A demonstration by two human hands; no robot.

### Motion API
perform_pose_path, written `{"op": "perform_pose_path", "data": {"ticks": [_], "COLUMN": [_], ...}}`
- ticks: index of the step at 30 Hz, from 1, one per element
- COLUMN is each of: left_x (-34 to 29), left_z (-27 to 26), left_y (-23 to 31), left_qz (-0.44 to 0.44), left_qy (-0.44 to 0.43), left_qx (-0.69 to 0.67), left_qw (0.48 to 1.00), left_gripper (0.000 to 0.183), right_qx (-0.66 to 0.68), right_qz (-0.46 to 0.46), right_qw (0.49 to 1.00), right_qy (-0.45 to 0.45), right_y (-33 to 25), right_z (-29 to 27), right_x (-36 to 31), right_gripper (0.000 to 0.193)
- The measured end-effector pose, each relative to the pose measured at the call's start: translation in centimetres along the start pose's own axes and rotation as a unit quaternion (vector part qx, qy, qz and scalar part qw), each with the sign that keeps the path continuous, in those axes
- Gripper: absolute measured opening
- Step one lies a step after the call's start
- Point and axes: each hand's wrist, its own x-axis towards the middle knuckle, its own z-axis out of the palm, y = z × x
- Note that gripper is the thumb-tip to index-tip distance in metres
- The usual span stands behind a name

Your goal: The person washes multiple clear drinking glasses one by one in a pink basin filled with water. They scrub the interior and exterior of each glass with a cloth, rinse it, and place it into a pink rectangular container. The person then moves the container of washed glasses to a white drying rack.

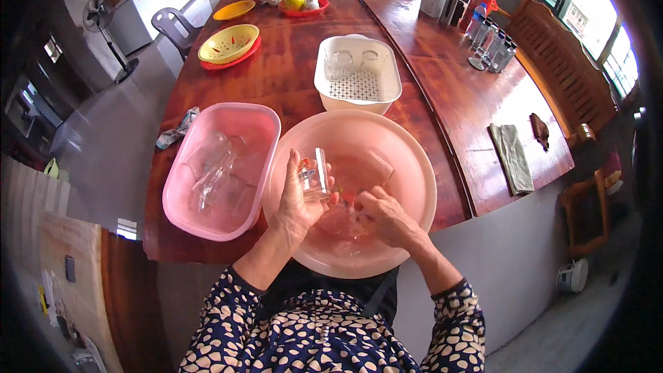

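Left hand (298,202) grips a clear drinking glass (314,173), upright with its long axis near vertical, just over the near-left side of the round pink basin (414,166) on the bench (290,76). Right hand (384,215) sits just right of it, fingers curled down in the water (holding anything? can't tell), so the left is nearer.

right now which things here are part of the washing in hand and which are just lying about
In use:
- clear glass, held in the left hand
- round pink basin of water, right hand in it
- rectangular pink tub holding more glasses
- white drain basket with glasses in it

Lying about:
- yellow colander on a red plate
- folded cloth
- crumpled rag
- row of bottles
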Motion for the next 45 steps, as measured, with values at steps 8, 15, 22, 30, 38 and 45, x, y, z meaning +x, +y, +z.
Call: {"op": "perform_pose_path", "data": {"ticks": [8, 15, 22, 30, 38, 45], "left_x": [0.6, -1.7, -0.1, -1.5, -1.1, -0.9], "left_z": [0.0, 2.8, 1.1, 1.7, 1.3, 0.9], "left_y": [-2.3, -2.4, -2.1, -2.2, -1.1, -0.5], "left_qz": [0.018, 0.01, 0.011, 0.025, -0.035, -0.029], "left_qy": [-0.197, -0.092, -0.076, -0.082, -0.053, -0.019], "left_qx": [-0.028, 0.029, -0.03, 0.056, 0.005, -0.01], "left_qw": [0.98, 0.995, 0.997, 0.995, 0.998, 0.999], "left_gripper": [0.05, 0.053, 0.051, 0.051, 0.042, 0.03], "right_qx": [0.024, 0.16, 0.119, 0.035, 0.022, -0.156], "right_qz": [-0.16, -0.06, -0.058, -0.147, 0.059, 0.059], "right_qw": [0.924, 0.894, 0.905, 0.878, 0.98, 0.985], "right_qy": [0.345, 0.414, 0.404, 0.454, 0.191, -0.052], "right_y": [-5.7, -3.0, -3.2, -3.1, 2.5, 6.0], "right_z": [2.4, 0.4, 3.7, 1.7, 1.0, 4.5], "right_x": [1.9, 5.4, 2.9, 4.1, 5.6, 2.9], "right_gripper": [0.038, 0.03, 0.032, 0.031, 0.022, 0.023]}}
